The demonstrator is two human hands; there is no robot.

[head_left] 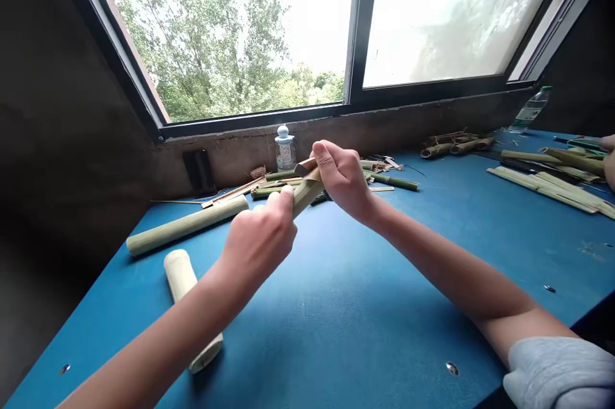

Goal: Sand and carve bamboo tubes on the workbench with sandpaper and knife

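My left hand (264,226) is closed around a green bamboo tube (306,196), held slanting above the table with its far end up and to the right. At that far end my right hand (342,179) is closed, thumb on top. Between it and the tube is a thin bent sheet, tan and dark grey, that looks like sandpaper (303,168). My right fingers partly hide both the sheet and the tube's end. Under my left forearm lies a pale peeled bamboo tube (180,271). A longer bamboo tube (187,224) rests farther back on the left.
The blue table (355,306) runs below a window. Along the wall are bamboo scraps (394,181), a small jar with a blue lid (285,149) and a dark phone-like slab (199,172). Bamboo strips (552,188), a water bottle (531,111) and another person's hand (609,162) are at right.
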